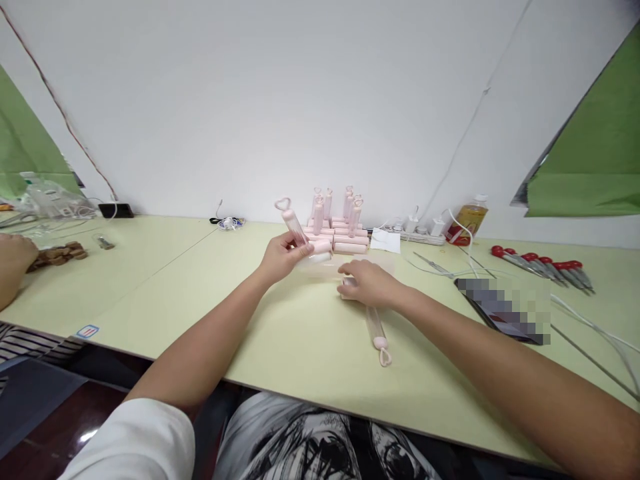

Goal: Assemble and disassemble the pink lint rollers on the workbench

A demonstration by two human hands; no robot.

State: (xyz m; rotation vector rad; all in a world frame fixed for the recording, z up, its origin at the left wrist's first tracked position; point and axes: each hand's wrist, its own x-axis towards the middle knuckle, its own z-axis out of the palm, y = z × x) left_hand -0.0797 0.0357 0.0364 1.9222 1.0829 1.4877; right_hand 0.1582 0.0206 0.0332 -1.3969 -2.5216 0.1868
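My left hand (285,257) is closed around a clear pink tube (296,225) with a heart-shaped loop on its top end; it is held tilted, above the table. Close to my left fingers is a pale pink cylinder (320,256). My right hand (373,283) is low over the table, its fingers curled around a short whitish cylinder (349,287), mostly hidden by them. A second clear tube (375,327) with a heart loop lies beside my right hand, its loop toward me. Behind both hands a long translucent pink piece (325,269) lies crosswise.
Pink cylinders (350,248) lie stacked near the wall, with several heart-loop tubes (355,217) upright among them. Rightward are a white paper (385,240), a power strip (423,237), a bottle (467,220), a phone (480,313) and red-ended tools (545,263). Another person's hand (17,257) rests far left.
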